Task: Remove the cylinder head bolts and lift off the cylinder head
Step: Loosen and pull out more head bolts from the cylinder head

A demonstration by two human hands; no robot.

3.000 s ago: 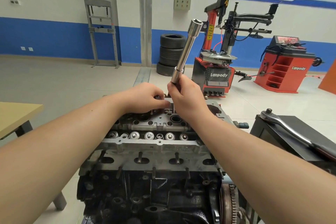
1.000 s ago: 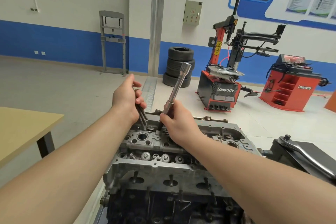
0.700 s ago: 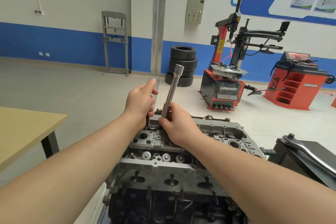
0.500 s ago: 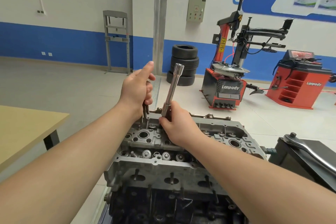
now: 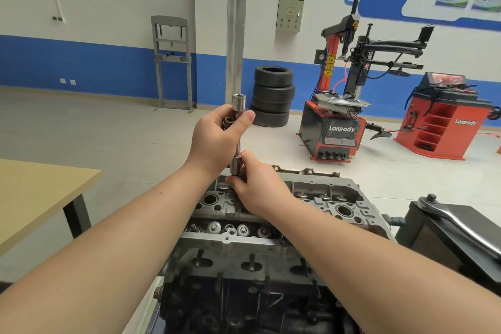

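Observation:
The grey cylinder head (image 5: 329, 192) sits on the dark engine block (image 5: 244, 295) in front of me. A long chrome socket extension (image 5: 238, 145) stands nearly upright over the head's far left part. My right hand (image 5: 260, 188) grips its lower end at the head. My left hand (image 5: 215, 138) is raised above the head and holds a removed cylinder head bolt (image 5: 228, 121), whose head shows between the fingers. Its thumb lies across the extension just under the top socket. The bolt's shank is hidden in the fist.
A ratchet wrench (image 5: 458, 226) lies on a black box (image 5: 433, 247) at the right. A wooden table (image 5: 38, 192) stands at the left. Behind are stacked tyres (image 5: 273, 100), a tyre changer (image 5: 339, 127) and a red wheel balancer (image 5: 444, 127).
My left hand drew a bolt up out of the head, then rose and moved right against the extension's top. The extension swung from tilted to nearly upright. My right hand stayed at its base.

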